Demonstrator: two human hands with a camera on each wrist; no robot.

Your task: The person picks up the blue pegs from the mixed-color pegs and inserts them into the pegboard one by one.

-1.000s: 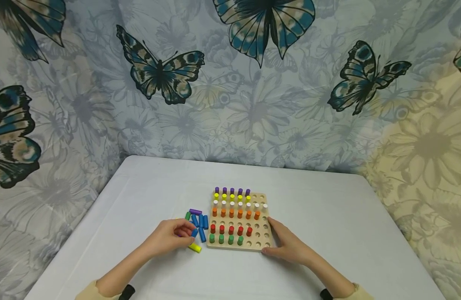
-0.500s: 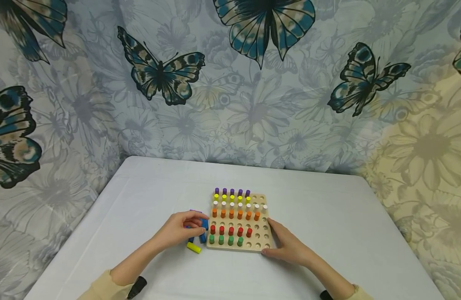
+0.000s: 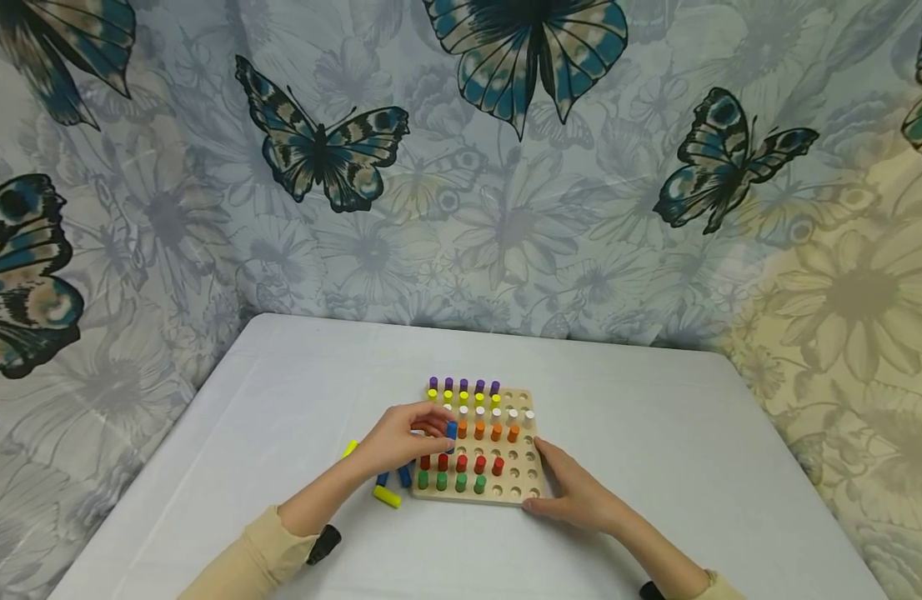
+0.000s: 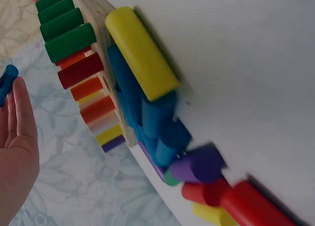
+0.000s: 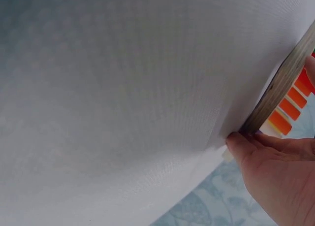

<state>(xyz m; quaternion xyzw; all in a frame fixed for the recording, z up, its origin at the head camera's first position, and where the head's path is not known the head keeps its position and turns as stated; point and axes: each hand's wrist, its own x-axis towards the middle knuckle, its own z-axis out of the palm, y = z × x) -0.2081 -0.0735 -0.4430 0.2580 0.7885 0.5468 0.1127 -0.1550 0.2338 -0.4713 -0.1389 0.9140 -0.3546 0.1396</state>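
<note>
My left hand (image 3: 401, 437) pinches a blue peg (image 3: 451, 429) between thumb and fingers. It holds the peg upright over the left part of a wooden pegboard (image 3: 468, 499), by the row of holes between the orange pegs (image 3: 479, 431) and the red pegs (image 3: 462, 463). Whether the peg touches a hole is hidden. At the board's right side, my right hand (image 3: 577, 492) grips the edge, thumb at the near corner and fingers farther up. Rows of purple, yellow, white and green pegs (image 3: 461, 481) also stand in the board.
Loose pegs lie left of the board, partly under my left arm: a yellow peg (image 3: 387, 497) in front, several blue ones (image 4: 160, 115), a purple peg (image 4: 197, 164) and red ones (image 4: 256, 206). A white cloth (image 3: 618, 400) covers the table; a butterfly-patterned backdrop (image 3: 506, 233) stands behind.
My left hand has moved right from the loose pegs to over the board, carrying the blue peg. My right hand has stayed at the board's edge.
</note>
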